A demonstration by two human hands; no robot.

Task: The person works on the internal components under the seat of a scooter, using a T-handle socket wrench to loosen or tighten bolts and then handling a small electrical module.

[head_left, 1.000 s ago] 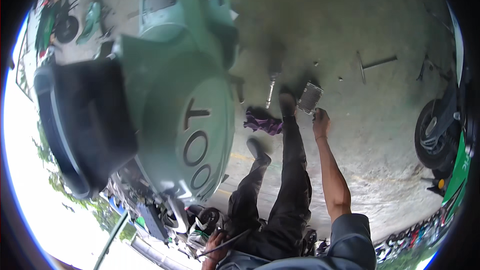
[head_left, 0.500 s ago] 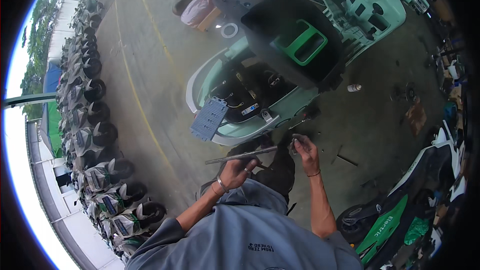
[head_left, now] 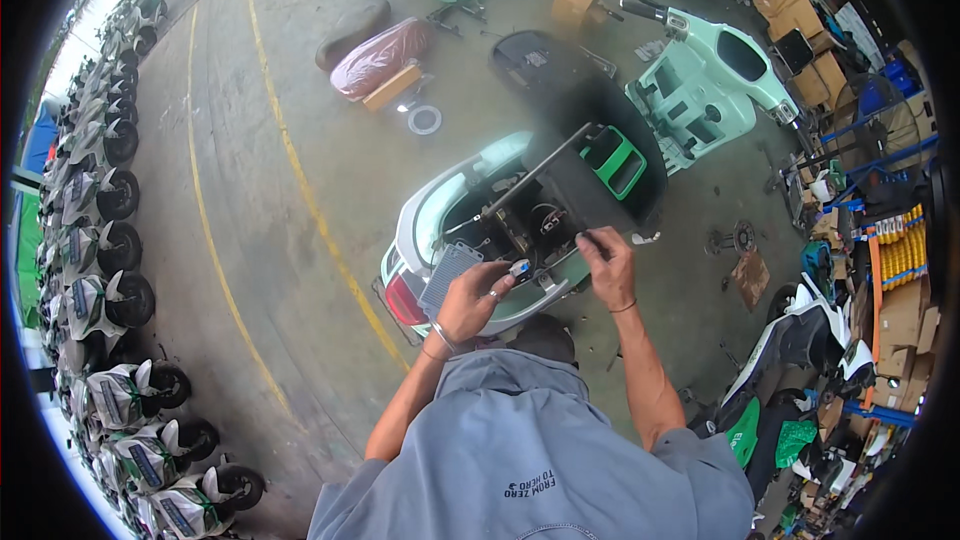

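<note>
My left hand (head_left: 475, 300) has curled fingers beside a small silver-and-blue part (head_left: 518, 269) and the ribbed metal plate (head_left: 440, 278); what it holds, if anything, is hidden. My right hand (head_left: 608, 270), fingers bent together, is over the right edge of the mint-green scooter body (head_left: 409, 236); its contents are unclear. A long metal bar (head_left: 530, 172) slants across the open compartment, which shows wires and brackets. The black part with a green handle (head_left: 612, 162) sits at its far end.
A detached front body (head_left: 722, 110) lies beyond. A wrapped seat (head_left: 375, 58), cardboard box (head_left: 575, 7) and white ring (head_left: 424, 120) are on the floor. Parked scooters (head_left: 128, 298) line the left; a white-and-green scooter (head_left: 800, 340) and laden shelving (head_left: 895, 295) stand at right.
The camera has swung from the green panel and floor to the open body. My hands have risen to the compartment; the bar that was in my left hand now slants above it.
</note>
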